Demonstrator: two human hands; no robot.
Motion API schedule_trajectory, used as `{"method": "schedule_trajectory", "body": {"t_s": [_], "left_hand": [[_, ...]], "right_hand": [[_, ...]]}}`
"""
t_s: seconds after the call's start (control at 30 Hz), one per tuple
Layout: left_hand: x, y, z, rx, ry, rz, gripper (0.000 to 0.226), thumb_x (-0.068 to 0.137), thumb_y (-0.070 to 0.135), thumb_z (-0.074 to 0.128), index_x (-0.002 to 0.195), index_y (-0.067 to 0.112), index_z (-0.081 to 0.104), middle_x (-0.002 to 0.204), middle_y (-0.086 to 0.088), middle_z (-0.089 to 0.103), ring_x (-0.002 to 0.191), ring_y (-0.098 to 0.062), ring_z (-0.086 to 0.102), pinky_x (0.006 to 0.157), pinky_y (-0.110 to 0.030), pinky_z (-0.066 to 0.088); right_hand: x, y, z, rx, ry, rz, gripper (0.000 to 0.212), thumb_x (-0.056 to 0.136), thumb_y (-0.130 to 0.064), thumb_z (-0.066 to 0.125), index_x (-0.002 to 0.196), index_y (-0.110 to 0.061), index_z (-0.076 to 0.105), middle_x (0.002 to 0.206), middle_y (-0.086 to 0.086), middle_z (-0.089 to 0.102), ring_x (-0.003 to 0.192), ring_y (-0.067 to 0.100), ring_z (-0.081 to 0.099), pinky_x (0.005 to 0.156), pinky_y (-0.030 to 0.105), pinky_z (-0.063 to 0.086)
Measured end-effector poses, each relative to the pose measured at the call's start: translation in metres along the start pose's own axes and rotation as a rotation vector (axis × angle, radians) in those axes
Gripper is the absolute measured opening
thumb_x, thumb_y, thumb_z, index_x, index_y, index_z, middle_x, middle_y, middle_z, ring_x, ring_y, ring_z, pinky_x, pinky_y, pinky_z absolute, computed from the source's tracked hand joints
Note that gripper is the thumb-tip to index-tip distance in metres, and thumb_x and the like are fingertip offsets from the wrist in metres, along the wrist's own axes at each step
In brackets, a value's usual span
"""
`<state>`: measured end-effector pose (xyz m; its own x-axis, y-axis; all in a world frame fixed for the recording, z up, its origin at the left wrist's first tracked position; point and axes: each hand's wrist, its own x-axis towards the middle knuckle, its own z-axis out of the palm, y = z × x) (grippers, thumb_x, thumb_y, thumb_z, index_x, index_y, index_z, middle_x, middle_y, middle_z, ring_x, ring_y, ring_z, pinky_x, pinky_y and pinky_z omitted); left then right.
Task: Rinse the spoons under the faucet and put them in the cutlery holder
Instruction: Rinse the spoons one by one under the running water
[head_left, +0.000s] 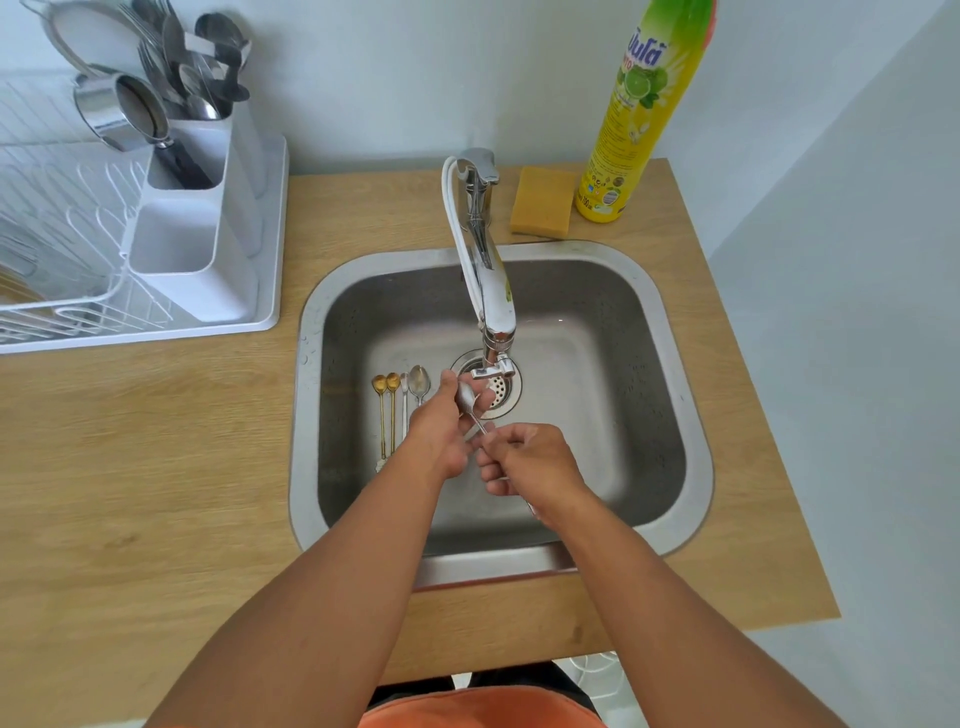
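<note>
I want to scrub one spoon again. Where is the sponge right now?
In the head view the sponge lies on the wooden counter behind the sink, right of the faucet and beside the dish soap bottle.

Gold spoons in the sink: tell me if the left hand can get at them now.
Probably yes, once freed. The gold spoons lie uncovered just left of the left hand, nothing above them, but its grip is busy on the silver spoon.
</note>
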<state>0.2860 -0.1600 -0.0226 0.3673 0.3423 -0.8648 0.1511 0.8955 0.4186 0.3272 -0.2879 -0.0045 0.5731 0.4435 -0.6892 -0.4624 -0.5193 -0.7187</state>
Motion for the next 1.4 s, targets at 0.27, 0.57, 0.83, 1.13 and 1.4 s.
{"method": "schedule_trajectory", "body": {"t_s": [0.27, 0.57, 0.83, 1.13, 1.4], "left_hand": [[-0.013, -0.008, 0.01, 0.146, -0.007, 0.011, 0.013, 0.095, 0.027, 0.075, 0.099, 0.017, 0.083, 0.087, 0.007, 0.082, 0.082, -0.012, 0.073, 0.061, -0.03, 0.056], [-0.005, -0.002, 0.017, 0.022, 0.04, -0.054, 0.033, 0.108, 0.026, 0.049, 0.1, 0.014, 0.078, 0.096, 0.005, 0.082, 0.082, -0.01, 0.077, 0.069, -0.04, 0.054], [-0.018, -0.021, 0.01, -0.053, -0.182, -0.046, 0.048, 0.115, 0.035, 0.031, 0.137, 0.011, 0.066, 0.118, 0.006, 0.078, 0.103, -0.008, 0.07, 0.074, -0.028, 0.054], [-0.008, -0.019, 0.004, -0.184, -0.187, -0.016, 0.04, 0.113, 0.038, 0.036, 0.101, 0.019, 0.069, 0.098, 0.004, 0.082, 0.1, -0.014, 0.072, 0.108, -0.045, 0.046], [-0.011, -0.024, 0.001, -0.167, -0.229, -0.004, 0.027, 0.108, 0.043, 0.049, 0.1, 0.024, 0.067, 0.079, 0.005, 0.077, 0.064, -0.013, 0.071, 0.069, -0.031, 0.058]], "right_hand": [[0.003, -0.018, 0.008, -0.433, 0.177, -0.255, 0.023, 0.1, -0.019, 0.059, 0.084, -0.017, 0.076, 0.076, 0.006, 0.076, 0.071, 0.027, 0.075, 0.07, 0.045, 0.065], [-0.021, 0.003, -0.003, -0.804, 0.269, -0.394, 0.026, 0.105, -0.029, 0.051, 0.11, -0.023, 0.076, 0.096, 0.004, 0.079, 0.093, 0.028, 0.069, 0.079, 0.036, 0.051], [-0.003, -0.014, -0.007, -0.516, 0.21, -0.253, 0.023, 0.101, -0.022, 0.057, 0.09, -0.014, 0.075, 0.08, 0.009, 0.077, 0.078, 0.03, 0.075, 0.075, 0.044, 0.063], [-0.011, -0.006, -0.015, 0.147, -0.088, 0.051, 0.016, 0.101, -0.009, 0.064, 0.092, 0.0, 0.074, 0.068, 0.007, 0.072, 0.052, 0.013, 0.061, 0.049, 0.028, 0.057], [-0.006, -0.026, -0.01, 0.509, -0.25, 0.285, 0.013, 0.102, -0.012, 0.063, 0.1, -0.004, 0.073, 0.069, 0.0, 0.066, 0.048, 0.002, 0.056, 0.042, 0.015, 0.052]]}}
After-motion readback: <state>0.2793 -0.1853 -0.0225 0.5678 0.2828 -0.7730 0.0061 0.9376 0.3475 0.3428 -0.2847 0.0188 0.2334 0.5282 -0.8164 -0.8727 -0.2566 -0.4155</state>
